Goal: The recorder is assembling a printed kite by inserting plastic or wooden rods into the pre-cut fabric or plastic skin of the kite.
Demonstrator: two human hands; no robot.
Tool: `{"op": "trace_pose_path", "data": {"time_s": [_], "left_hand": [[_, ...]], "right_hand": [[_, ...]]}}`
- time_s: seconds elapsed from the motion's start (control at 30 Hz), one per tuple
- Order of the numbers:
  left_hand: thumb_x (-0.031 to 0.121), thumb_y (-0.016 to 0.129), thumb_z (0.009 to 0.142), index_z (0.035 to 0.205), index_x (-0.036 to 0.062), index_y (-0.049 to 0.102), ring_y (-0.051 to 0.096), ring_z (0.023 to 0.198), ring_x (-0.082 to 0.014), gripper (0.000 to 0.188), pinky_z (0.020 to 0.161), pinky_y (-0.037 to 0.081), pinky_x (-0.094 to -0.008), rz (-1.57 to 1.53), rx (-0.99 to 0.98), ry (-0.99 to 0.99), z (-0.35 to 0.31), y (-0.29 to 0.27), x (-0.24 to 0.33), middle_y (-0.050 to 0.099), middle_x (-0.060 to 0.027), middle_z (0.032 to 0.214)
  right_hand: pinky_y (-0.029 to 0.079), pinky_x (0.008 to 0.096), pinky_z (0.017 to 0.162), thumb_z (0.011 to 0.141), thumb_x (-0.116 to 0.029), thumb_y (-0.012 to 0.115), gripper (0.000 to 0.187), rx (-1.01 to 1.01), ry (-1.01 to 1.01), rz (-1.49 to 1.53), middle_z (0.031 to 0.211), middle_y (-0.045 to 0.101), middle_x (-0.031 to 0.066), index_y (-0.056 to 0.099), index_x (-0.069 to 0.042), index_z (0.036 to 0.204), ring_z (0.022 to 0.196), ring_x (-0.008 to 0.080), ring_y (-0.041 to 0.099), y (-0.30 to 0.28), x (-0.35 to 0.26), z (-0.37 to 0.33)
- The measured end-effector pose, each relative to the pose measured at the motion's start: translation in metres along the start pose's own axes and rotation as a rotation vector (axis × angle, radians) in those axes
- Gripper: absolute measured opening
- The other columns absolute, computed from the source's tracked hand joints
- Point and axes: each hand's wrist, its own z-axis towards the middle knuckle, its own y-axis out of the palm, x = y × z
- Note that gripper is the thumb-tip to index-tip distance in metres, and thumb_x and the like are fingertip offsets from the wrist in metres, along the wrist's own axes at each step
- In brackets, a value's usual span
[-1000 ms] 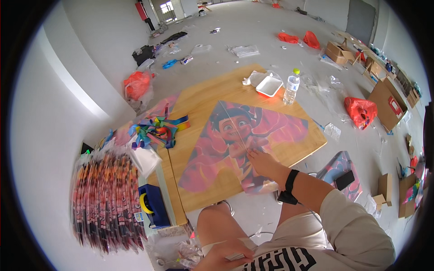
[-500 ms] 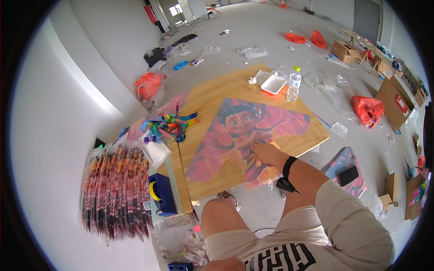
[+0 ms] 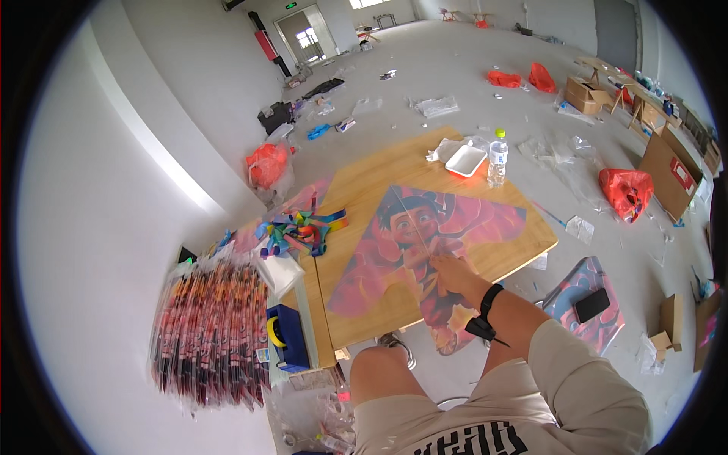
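A pink-red delta-shaped kite printed with a cartoon figure lies spread on the wooden table; its lower end hangs past the near edge. At the kite's middle, close to the centre line, my right hand has its fingers drawn together on the printed sheet, seemingly pinching it. A black strap circles that wrist. No part of my left hand shows. Left of the kite lies a heap of rainbow-coloured ribbons.
A water bottle and white tray stand at the table's far corner. A blue tape dispenser and a stack of bagged printed kites are at left. A phone rests on printed material at right. Red bags and cartons litter the floor.
The whole view has shifted, so the scene sits lower and to the right. My left hand, at the lower edge before, is out of view. My right hand stays on the kite's middle.
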Motion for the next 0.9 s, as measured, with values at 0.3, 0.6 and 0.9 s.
{"op": "trace_pose_path", "data": {"time_s": [0.3,0.6,0.9], "left_hand": [[0.014,0.069,0.103,0.101,0.0104,0.07,0.065,0.07,-0.0199,0.004,0.073,0.053,-0.0401,0.054,0.174,0.055,-0.012,-0.024,0.003,0.071,-0.0061,0.083],[0.014,0.065,0.106,0.101,0.0112,0.069,0.063,0.067,-0.0189,0.007,0.072,0.052,-0.0392,0.08,0.269,0.06,-0.013,-0.054,0.001,0.069,-0.0054,0.081],[0.016,0.06,0.108,0.097,0.0134,0.066,0.055,0.059,-0.0153,0.013,0.066,0.044,-0.0347,0.098,0.279,0.052,-0.004,-0.081,-0.003,0.063,-0.0045,0.075]], "right_hand": [[0.044,0.0531,0.112,0.094,-0.011,0.063,0.058,0.168,-0.083,0.218,0.15,0.057,0.0167,0.053,-0.007,0.15,0.134,0.0396,0.057,-0.014,-0.015,-0.001],[0.032,0.0552,0.123,0.098,-0.04,0.062,0.071,0.047,-0.244,-0.115,0.164,0.044,0.0106,0.045,-0.005,0.157,0.145,0.0333,0.046,0.035,-0.11,0.01],[0.029,0.0606,0.122,0.099,-0.041,0.062,0.064,0.089,-0.167,-0.108,0.155,0.05,0.0098,0.052,-0.006,0.151,0.146,0.0323,0.044,0.04,-0.139,0.031]]}}
